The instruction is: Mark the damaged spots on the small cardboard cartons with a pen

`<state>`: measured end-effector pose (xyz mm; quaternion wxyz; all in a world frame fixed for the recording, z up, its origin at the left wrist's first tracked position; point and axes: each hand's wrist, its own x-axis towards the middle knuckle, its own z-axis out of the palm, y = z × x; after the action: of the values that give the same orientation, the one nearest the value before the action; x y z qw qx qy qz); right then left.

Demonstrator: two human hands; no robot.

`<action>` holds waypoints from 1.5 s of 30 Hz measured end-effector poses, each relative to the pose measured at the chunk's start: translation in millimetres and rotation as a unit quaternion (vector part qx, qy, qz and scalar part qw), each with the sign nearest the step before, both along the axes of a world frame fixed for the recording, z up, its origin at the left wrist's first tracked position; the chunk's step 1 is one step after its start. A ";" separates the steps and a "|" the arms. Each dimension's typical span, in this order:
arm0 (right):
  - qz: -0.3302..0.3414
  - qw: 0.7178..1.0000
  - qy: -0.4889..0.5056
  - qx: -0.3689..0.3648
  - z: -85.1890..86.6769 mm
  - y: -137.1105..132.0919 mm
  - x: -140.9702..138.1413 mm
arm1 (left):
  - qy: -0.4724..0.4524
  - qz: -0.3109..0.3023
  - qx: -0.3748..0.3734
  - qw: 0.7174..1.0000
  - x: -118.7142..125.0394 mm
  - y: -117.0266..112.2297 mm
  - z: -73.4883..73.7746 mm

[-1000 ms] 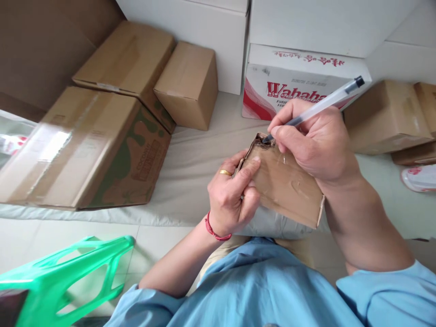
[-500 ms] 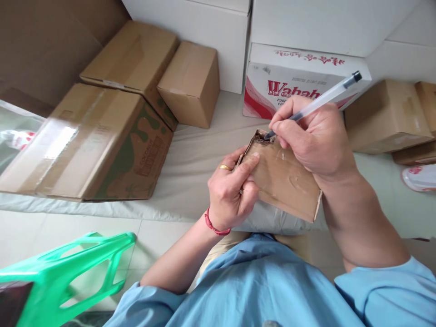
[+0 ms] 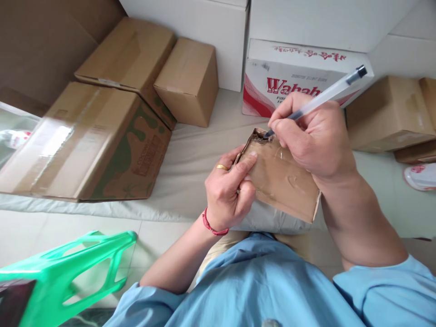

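My left hand (image 3: 231, 188) grips the left edge of a small flat cardboard box (image 3: 286, 181), its thumb lying on the upper face. Near the top left corner of that box is a torn, ragged hole (image 3: 261, 137). My right hand (image 3: 313, 136) is closed round a pen (image 3: 323, 97) with a clear barrel and a dark end cap. The pen's tip is at the right edge of the hole; whether it goes inside I cannot tell. The right forearm covers part of the box's right side.
Brown cartons (image 3: 112, 141) stand on the cloth-covered surface (image 3: 190, 177) at left, with a smaller carton (image 3: 187, 81) beside them. A white and red printed box (image 3: 272, 81) is behind my hands. More cartons (image 3: 388, 113) are at right. A green plastic stool (image 3: 112, 259) is at lower left.
The view has shifted very slightly. Both hands keep the same hold on box and pen, and the pen's tip remains at the torn hole.
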<state>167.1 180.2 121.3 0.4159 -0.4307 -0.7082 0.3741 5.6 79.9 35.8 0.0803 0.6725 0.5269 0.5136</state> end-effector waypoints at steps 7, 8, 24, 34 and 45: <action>-0.017 0.999 -0.026 0.024 -0.5 -0.6 -0.7 | -0.008 -0.006 0.011 1.000 -0.1 0.7 -0.2; -0.034 0.998 -0.028 0.036 -0.8 -1.0 -0.4 | -0.008 -0.007 0.011 1.000 -0.1 0.8 -0.2; -0.072 0.987 -0.051 0.132 -5.8 -0.5 2.0 | -0.016 -0.012 0.023 1.000 -0.4 1.3 -1.2; -0.075 0.983 -0.075 0.152 -5.8 -2.5 1.8 | -0.019 -0.013 0.022 0.999 0.3 1.2 -0.6; -0.015 0.979 -0.099 0.176 -6.4 -2.4 3.4 | -0.005 -0.012 0.011 1.000 0.0 0.9 0.7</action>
<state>170.5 177.8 114.9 0.4189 -0.3963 -0.7938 0.1932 5.5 80.8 36.5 0.0817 0.6769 0.5128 0.5216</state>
